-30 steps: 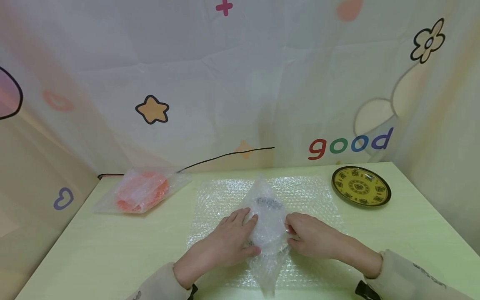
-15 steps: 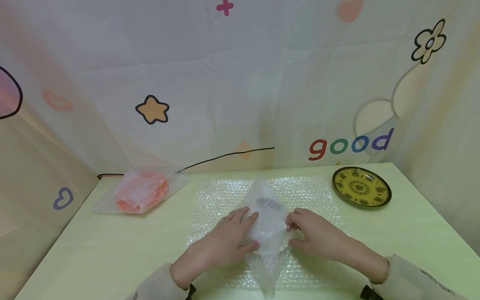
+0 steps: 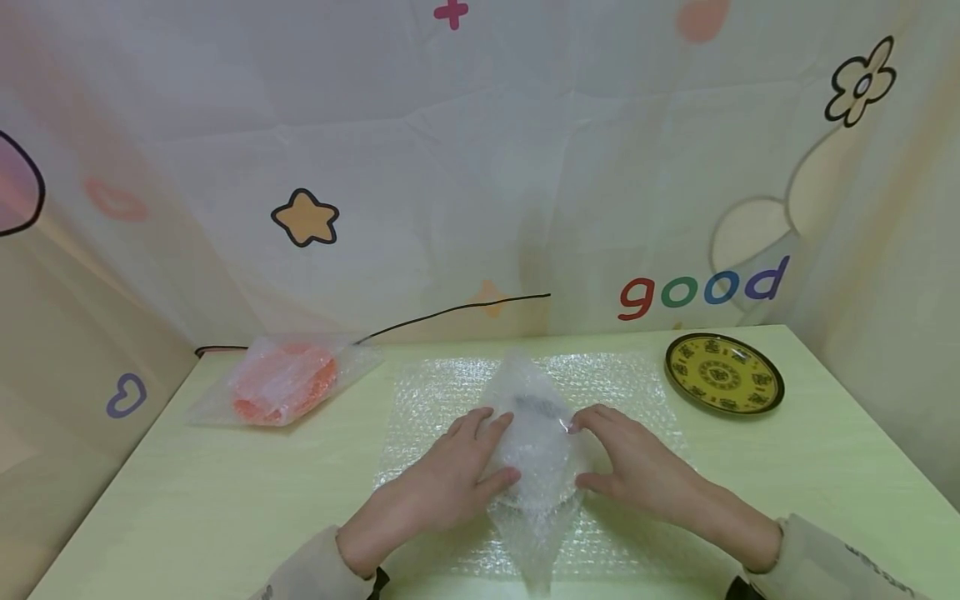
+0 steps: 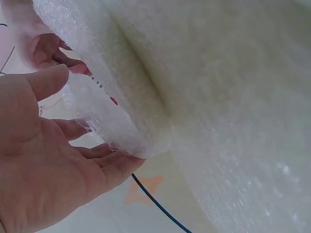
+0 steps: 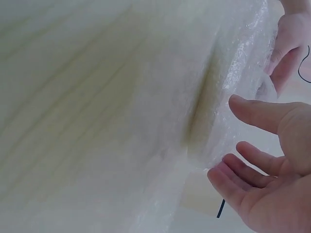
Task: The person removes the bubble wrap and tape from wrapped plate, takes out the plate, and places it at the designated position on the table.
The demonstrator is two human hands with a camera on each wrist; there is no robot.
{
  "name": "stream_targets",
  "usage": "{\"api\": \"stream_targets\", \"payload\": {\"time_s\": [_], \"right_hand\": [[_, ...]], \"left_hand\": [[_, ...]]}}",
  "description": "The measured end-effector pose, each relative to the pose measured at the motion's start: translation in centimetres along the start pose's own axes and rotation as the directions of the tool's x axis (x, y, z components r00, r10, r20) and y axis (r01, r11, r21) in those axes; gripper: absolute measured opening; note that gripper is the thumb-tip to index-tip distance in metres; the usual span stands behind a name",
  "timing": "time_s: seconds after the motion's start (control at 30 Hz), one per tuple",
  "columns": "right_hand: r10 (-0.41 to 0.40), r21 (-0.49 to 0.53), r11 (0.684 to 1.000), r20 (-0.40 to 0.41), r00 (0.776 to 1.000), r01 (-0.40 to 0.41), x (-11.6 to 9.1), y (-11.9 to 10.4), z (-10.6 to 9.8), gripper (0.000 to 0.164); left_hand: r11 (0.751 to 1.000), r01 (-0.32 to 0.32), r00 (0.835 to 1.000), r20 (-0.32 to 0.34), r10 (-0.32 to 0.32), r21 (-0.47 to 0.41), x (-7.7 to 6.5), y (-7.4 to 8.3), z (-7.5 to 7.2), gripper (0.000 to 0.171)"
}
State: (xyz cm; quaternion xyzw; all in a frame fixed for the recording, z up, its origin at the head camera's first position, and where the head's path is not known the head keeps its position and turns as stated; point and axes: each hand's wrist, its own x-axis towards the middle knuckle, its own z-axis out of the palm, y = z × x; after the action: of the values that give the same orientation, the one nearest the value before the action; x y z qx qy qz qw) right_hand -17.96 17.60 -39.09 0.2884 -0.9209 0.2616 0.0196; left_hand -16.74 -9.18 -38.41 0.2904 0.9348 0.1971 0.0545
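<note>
In the head view, folded bubble wrap [image 3: 536, 458] covers a round thing at the middle of the table, with pointed ends toward and away from me. A dark patch shows faintly through its far part. My left hand [image 3: 453, 475] rests on the left side, fingers spread and thumb apart. At the right edge my right hand [image 3: 641, 458] touches the wrap with fingertips and thumb, held well apart. Small red and green marks show inside the fold in the left wrist view, beside the left hand [image 4: 63, 155]. Relaxed fingers of the right hand [image 5: 272, 170] appear in the right wrist view.
Under the bundle a flat bubble wrap sheet [image 3: 427, 392] lies on the pale table [image 3: 225, 500]. A yellow plate [image 3: 723, 373] with a dark rim sits at the back right. At the back left lies a pinkish-orange thing [image 3: 285, 383] in clear wrap. A printed curtain [image 3: 420, 167] hangs behind.
My right hand's fingers have uncurled from the bundle's right edge and spread away from the thumb. The left hand has stayed nearly in place on the other side.
</note>
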Motion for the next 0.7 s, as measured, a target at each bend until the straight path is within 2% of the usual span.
{"api": "stream_targets", "payload": {"time_s": [0.27,0.57,0.7], "right_hand": [[-0.09,-0.014,0.996,0.013,0.996,0.09,-0.37,0.35,0.29,0.047],[-0.095,-0.026,0.995,0.156,0.983,0.1,-0.34,0.24,0.01,0.046],[-0.094,-0.036,0.994,0.18,0.979,0.102,-0.39,0.13,-0.01,0.049]], "left_hand": [[0.997,0.026,0.999,-0.028,-0.028,-0.068,0.21,-0.09,-0.1,0.07],[0.995,0.043,0.997,-0.058,-0.049,-0.09,0.53,-0.22,-0.1,0.067],[0.996,0.026,0.995,-0.095,-0.034,-0.088,0.72,-0.29,-0.15,0.063]]}}
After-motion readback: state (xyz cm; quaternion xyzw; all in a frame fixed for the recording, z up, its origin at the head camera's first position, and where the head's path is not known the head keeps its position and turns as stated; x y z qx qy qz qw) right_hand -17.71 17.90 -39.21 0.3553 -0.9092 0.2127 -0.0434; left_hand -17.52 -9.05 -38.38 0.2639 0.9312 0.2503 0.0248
